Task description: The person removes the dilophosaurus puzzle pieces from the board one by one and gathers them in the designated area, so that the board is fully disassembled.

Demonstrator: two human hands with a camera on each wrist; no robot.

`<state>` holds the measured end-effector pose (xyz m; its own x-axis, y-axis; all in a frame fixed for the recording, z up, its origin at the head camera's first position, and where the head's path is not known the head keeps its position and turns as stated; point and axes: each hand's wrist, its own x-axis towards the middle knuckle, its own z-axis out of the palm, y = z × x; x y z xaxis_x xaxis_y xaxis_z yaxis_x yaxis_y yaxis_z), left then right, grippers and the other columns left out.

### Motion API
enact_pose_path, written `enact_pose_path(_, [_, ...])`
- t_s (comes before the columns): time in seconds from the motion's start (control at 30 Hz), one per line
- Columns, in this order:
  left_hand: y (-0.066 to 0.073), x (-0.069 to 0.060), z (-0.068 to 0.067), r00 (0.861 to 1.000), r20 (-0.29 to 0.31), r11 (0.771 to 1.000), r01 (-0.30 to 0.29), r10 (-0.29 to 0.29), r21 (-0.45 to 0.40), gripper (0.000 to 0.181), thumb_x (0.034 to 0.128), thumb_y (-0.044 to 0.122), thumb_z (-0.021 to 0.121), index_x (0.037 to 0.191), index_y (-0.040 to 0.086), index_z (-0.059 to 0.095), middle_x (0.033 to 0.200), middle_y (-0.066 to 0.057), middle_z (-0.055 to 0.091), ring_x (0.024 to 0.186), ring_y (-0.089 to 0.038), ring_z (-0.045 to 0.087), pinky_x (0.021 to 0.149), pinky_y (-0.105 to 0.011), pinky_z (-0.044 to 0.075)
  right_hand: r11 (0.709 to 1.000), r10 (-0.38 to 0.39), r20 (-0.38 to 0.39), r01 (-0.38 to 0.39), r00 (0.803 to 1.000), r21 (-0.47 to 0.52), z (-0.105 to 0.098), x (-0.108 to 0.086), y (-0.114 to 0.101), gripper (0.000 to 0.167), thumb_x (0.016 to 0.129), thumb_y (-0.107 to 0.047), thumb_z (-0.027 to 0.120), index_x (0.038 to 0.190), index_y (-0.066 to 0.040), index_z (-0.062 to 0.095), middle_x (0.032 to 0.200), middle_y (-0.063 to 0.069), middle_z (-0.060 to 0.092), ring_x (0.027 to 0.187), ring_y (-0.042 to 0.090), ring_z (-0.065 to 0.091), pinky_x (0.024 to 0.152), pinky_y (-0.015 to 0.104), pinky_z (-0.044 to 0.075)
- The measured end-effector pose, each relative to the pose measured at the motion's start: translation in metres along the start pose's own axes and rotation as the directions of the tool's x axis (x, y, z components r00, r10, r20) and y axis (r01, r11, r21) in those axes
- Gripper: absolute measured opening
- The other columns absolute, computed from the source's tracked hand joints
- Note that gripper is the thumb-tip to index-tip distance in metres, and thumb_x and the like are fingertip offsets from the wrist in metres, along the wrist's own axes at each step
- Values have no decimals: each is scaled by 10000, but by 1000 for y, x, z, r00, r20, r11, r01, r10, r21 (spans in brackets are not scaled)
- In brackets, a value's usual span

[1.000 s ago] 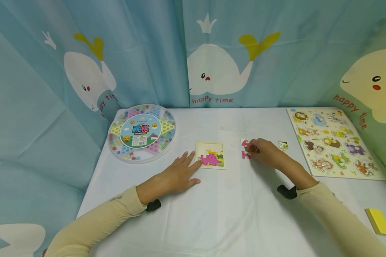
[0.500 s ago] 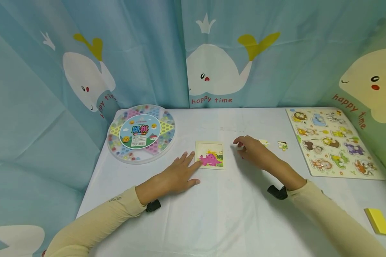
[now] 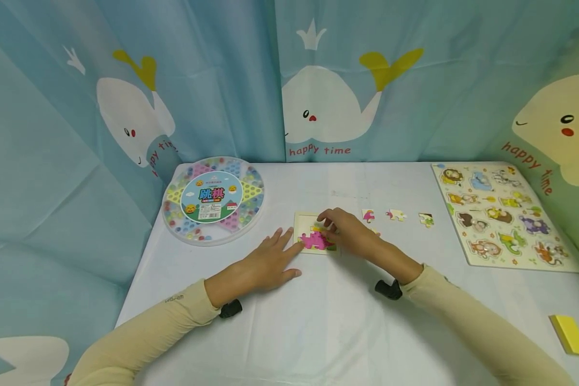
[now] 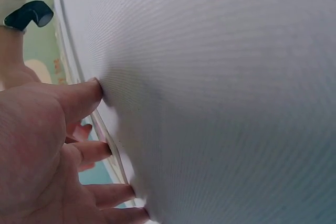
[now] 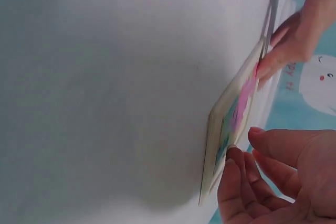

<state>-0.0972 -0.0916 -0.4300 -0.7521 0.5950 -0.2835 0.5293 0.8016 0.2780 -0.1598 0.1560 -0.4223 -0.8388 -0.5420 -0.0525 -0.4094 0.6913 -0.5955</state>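
Observation:
A small square jigsaw tray (image 3: pixel 306 219) with a partly filled pink dinosaur picture lies on the white table. My left hand (image 3: pixel 265 265) is spread flat beside it, fingertips touching its left edge; the left wrist view shows the same fingers (image 4: pixel 79 103) extended. Over the tray's right half, my right hand (image 3: pixel 349 234) pinches a pink jigsaw piece (image 3: pixel 327 235), mostly covered by the fingers. In the right wrist view, the thumb and fingertips sit close above the tray (image 5: pixel 211 145); the piece is hard to make out there. Loose jigsaw pieces (image 3: pixel 368 215) lie to the right.
A round Chinese checkers set (image 3: pixel 212 201) stands at the back left. An animal peg puzzle board (image 3: pixel 504 214) lies at the right, with a yellow block (image 3: pixel 570 334) nearer the front. More loose jigsaw pieces (image 3: pixel 425 219) lie between tray and board. A whale-printed curtain (image 3: pixel 328 107) hangs behind.
My right hand has picked up a pink jigsaw piece from the loose ones and carried it left to over the tray. The left hand has stayed at the tray's edge.

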Motion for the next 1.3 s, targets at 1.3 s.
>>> enact_pose_path(1.3, [0, -2, -1, 1000, -7, 1000, -6, 6, -19, 689, 1092, 502, 525, 1663, 157, 349, 1748, -222, 163, 1599, -472, 184, 1254, -604, 280, 987, -96, 46, 100, 994, -121, 11, 3, -8, 272, 1004, -3, 685, 1274, 15, 666, 1272, 221, 569, 914, 230, 597, 864, 367, 570])
